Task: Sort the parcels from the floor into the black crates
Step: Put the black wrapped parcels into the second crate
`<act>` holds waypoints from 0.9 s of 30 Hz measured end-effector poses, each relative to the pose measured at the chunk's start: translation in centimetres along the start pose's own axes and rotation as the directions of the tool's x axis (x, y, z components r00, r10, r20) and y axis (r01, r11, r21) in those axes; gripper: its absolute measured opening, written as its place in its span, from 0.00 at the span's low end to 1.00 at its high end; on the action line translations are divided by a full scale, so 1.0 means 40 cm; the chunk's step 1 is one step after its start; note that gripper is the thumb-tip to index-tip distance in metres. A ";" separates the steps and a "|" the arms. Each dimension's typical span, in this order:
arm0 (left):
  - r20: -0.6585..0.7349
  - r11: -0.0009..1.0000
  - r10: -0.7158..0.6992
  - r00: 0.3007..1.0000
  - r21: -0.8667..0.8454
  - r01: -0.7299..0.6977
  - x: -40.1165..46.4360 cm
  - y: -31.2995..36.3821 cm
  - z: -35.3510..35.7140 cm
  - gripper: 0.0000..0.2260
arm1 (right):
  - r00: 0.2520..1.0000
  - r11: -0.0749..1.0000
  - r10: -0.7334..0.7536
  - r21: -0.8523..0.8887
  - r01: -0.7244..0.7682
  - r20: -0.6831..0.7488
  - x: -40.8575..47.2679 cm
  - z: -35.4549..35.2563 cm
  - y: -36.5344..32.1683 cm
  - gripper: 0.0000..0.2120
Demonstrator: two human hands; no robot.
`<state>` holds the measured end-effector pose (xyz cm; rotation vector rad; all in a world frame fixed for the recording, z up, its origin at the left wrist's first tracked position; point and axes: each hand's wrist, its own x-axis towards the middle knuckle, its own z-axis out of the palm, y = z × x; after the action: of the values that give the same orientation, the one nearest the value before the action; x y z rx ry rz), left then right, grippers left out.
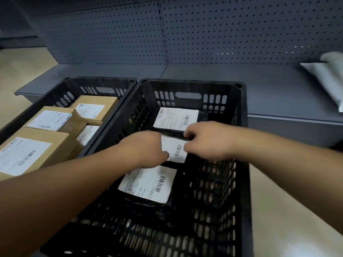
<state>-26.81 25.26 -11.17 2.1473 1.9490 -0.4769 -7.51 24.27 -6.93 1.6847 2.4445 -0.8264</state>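
Reaching into the right black crate (243, 164), both hands meet over a black parcel (174, 152) with a white label, in the middle of that crate. The left hand (146, 148) presses its label with curled fingers; the right hand (206, 140) pinches its far edge. Nearer in the crate lies another labelled black parcel (148, 184), farther a third (175, 118). Left of this crate, a second crate (104, 80) holds cardboard boxes (55, 119). Beyond, a grey shelf (222, 75) carries a grey mailer bag (328, 76).

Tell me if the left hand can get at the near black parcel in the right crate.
Probably yes. The left hand holds the middle parcel just beyond it, and the near black parcel lies label-up with nothing on top, inside the open right crate.
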 end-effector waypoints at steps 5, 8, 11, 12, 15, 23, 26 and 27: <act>-0.230 0.984 0.040 0.972 -0.159 -0.078 0.016 0.099 -0.053 0.27 | 0.955 0.999 -0.036 0.001 0.038 -0.295 -0.059 -0.084 0.110 0.22; -0.318 0.970 0.048 0.947 -0.212 -0.121 0.017 0.162 -0.083 0.29 | 0.931 0.999 -0.019 -0.031 0.009 -0.364 -0.097 -0.108 0.167 0.18; -0.359 0.956 0.078 0.930 -0.239 -0.172 0.014 0.228 -0.105 0.33 | 0.926 0.998 0.021 -0.053 -0.045 -0.378 -0.130 -0.128 0.234 0.20; -0.371 0.952 0.093 0.924 -0.238 -0.191 0.011 0.250 -0.113 0.33 | 0.922 0.996 0.038 -0.064 -0.067 -0.384 -0.140 -0.134 0.259 0.21; -0.410 0.946 0.145 0.900 -0.209 -0.248 0.007 0.326 -0.141 0.34 | 0.905 0.985 0.105 -0.082 -0.152 -0.412 -0.171 -0.146 0.335 0.24; -0.399 0.913 0.287 0.871 -0.160 -0.374 0.019 0.575 -0.192 0.32 | 0.833 0.918 0.371 0.026 -0.397 -0.410 -0.250 -0.151 0.540 0.32; -0.325 0.897 0.343 0.881 -0.165 -0.410 0.031 0.671 -0.186 0.35 | 0.814 0.878 0.478 0.144 -0.457 -0.331 -0.276 -0.150 0.617 0.32; -0.306 0.894 0.351 0.885 -0.172 -0.414 0.037 0.703 -0.183 0.35 | 0.808 0.862 0.508 0.176 -0.476 -0.300 -0.288 -0.149 0.643 0.32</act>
<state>1.94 26.22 -6.79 2.4503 1.5259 0.1150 21.28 23.86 -8.01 2.5246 1.9774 -0.6223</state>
